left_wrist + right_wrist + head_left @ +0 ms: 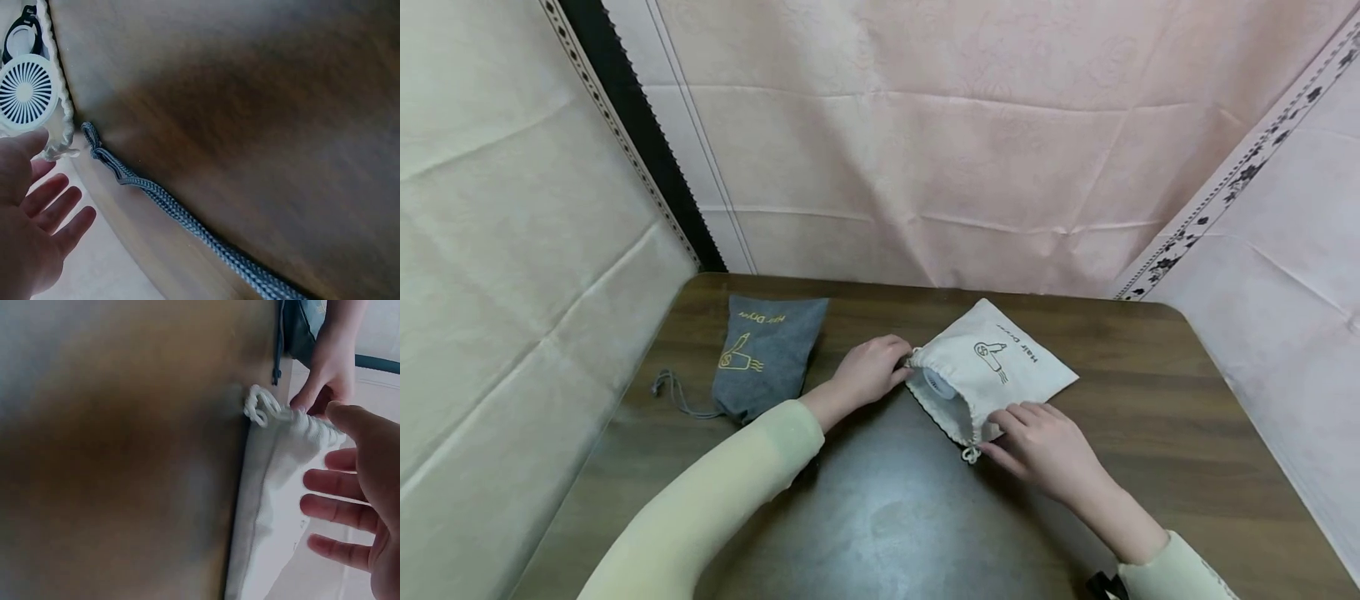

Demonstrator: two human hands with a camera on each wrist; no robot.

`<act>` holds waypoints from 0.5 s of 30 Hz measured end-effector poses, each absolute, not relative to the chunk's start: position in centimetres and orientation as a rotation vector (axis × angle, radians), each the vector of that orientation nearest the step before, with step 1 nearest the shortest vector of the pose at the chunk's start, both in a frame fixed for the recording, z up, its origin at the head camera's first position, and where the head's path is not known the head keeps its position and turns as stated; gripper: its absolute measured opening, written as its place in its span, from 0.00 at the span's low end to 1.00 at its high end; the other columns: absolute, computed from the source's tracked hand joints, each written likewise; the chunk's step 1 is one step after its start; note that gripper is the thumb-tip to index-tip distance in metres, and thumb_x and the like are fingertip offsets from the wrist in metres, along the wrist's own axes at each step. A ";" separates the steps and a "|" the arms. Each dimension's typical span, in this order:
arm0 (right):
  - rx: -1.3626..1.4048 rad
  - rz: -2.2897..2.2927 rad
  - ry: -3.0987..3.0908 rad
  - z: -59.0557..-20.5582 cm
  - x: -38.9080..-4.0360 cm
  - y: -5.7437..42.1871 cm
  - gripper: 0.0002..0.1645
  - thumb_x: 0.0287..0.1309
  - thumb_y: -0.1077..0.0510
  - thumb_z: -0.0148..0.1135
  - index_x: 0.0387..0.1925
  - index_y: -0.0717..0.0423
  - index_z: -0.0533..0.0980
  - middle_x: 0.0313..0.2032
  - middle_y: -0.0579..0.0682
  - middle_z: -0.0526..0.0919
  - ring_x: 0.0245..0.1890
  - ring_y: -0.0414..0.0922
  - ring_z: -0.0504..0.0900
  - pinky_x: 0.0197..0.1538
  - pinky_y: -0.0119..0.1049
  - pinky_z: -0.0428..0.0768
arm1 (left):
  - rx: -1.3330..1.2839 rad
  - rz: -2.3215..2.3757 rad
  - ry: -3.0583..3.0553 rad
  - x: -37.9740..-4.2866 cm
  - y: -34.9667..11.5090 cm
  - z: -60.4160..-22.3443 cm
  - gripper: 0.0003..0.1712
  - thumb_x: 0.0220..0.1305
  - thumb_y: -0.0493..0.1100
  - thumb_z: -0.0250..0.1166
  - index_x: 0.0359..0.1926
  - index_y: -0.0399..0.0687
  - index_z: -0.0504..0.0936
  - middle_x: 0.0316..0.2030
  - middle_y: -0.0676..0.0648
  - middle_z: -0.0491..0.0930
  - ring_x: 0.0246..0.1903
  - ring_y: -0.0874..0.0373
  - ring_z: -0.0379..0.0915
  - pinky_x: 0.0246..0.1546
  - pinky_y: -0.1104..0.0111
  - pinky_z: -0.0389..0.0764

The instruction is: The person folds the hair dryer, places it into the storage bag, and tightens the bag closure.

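A white drawstring bag [1011,379] printed with "Hair Dryer" lies on the table, its mouth held apart toward me. My left hand [867,371] pinches the left side of the gathered rim between thumb and forefinger. At the opposite side, close to the knotted white cord [971,455], my right hand [1047,446] pinches the rim, its other fingers spread over the cloth. Inside the mouth shows part of a white hair dryer [938,384]. The left wrist view gives its round slotted grille [25,94] and a black-edged loop [23,39]; the rest is hidden in the bag.
Left of the white bag lies a grey drawstring bag [767,354] with a yellow hair dryer print, behind my left forearm. Its grey cord [679,398] trails on the brown wooden table [1150,400]. Pale cloth [962,167] hangs behind the table and along both sides.
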State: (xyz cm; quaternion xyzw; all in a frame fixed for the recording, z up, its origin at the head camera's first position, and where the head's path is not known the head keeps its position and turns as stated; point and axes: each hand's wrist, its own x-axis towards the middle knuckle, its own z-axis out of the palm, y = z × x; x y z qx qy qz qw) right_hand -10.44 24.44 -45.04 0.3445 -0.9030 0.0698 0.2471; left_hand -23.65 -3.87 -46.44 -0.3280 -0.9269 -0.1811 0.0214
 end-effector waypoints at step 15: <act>0.895 0.055 -2.521 -47.1 -10.3 22.1 0.31 0.52 0.35 0.80 0.18 0.46 0.69 0.15 0.42 0.71 0.16 0.45 0.78 0.18 0.41 0.70 | -1.097 -0.437 -2.803 -24.1 -3.9 -46.8 0.10 0.76 0.47 0.69 0.51 0.50 0.89 0.57 0.46 0.85 0.55 0.50 0.83 0.54 0.56 0.85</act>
